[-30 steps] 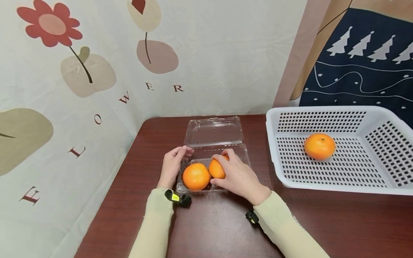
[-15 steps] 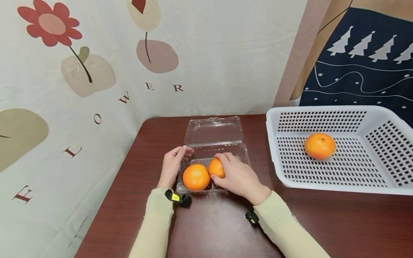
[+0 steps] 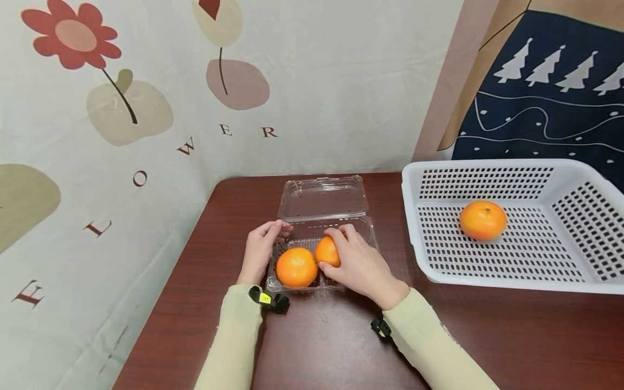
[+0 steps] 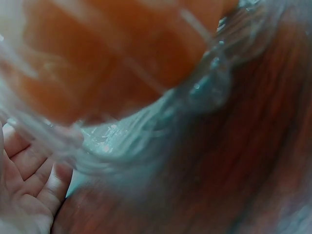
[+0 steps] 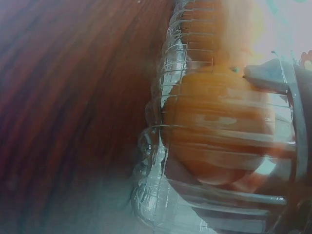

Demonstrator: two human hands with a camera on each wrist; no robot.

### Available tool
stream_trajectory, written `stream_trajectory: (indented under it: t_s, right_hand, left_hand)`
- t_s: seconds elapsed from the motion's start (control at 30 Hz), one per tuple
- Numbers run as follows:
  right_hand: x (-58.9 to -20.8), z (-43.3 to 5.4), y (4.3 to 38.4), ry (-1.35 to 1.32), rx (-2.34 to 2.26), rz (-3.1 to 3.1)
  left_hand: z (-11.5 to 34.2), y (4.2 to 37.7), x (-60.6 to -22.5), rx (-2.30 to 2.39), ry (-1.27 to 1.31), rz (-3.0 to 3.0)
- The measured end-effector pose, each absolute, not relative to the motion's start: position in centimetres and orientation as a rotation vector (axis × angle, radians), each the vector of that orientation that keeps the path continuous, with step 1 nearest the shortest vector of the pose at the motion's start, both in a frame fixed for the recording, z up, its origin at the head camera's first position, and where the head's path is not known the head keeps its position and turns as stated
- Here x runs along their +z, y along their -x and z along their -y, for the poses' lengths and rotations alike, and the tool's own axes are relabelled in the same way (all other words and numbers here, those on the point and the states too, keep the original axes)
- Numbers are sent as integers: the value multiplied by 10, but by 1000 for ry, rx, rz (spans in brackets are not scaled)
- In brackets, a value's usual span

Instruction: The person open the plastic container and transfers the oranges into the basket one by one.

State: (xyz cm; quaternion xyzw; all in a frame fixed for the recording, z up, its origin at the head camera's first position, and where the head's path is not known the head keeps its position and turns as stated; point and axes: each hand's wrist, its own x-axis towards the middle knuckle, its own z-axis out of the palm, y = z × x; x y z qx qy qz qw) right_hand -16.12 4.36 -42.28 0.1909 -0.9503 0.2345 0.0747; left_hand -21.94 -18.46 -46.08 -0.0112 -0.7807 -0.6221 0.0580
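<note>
On the dark red-brown counter (image 3: 331, 346) in front of me, there is a clear plastic box (image 3: 302, 244), with its lid (image 3: 324, 200) lying open at the back. Two round orange fruits are inside. The left fruit (image 3: 296, 267) sits near the front corner, and the right fruit (image 3: 327, 251) is just beside it. The person's right hand (image 3: 363, 265) reaches in from the right side, and its fingers and thumb are wrapped round the right fruit. The left hand (image 3: 260, 252) is at the left edge of the box with its fingers bent, but I can't tell if they pinch the plastic. Both arms have pale sleeves (image 3: 234, 336). Over to the right is a big white basket (image 3: 492, 285) full of little holes, with a third fruit (image 3: 483, 221) in it. Behind everything hangs a pale cloth (image 3: 341, 81) with flowers and letters.
</note>
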Motion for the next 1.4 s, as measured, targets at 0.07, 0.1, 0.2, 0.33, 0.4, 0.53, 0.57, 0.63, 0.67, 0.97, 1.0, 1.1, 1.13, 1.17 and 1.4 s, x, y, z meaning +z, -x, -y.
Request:
stream_trajectory:
  t_s: [0.07,0.1,0.2,0.33,0.4,0.53,0.57,0.63,0.67,0.97,1.0,1.1,1.13,1.17,1.4]
  right_hand:
    - [-423,-44,161,-574,708,2853]
    - [-423,-44,162,-577,709,2855]
    - [-422,-44,162,-587,707,2853]
    - [-422,-44,161,-596,707,2864]
    - [-421,-45,161,-594,713,2874]
    - [-420,-45,161,-572,730,2876]
    - [-420,-45,161,-567,733,2871]
    - [-420,-45,161,-559,730,2863]
    - [-421,-45,161,-560,726,2859]
    - [-420,-45,162,-599,682,2866]
    - [-421,-45,162,-604,676,2865]
    - [-420,-45,162,-621,667,2859]
    - [-420,-45,162,-623,666,2860]
    - [-420,-45,162,-626,664,2861]
    - [-420,-46,162,-623,677,2882]
  left_hand:
    - [185,220,-461,-1883,32,2365]
    - [185,220,-461,-1882,33,2366]
    - [185,219,-462,-1885,33,2366]
    - [185,219,-462,-1887,40,2364]
    - [185,220,-462,-1887,40,2363]
    - [185,220,-462,-1879,43,2368]
    - [185,220,-462,-1877,41,2368]
    - [185,220,-462,-1877,41,2369]
    - [185,220,-462,-1879,40,2369]
    - [185,219,-461,-1896,41,2356]
    - [185,219,-461,-1898,43,2354]
    - [185,219,-461,-1900,42,2352]
    - [185,219,-461,-1900,42,2352]
    - [185,219,-461,-1900,41,2354]
    - [185,219,-461,-1889,41,2366]
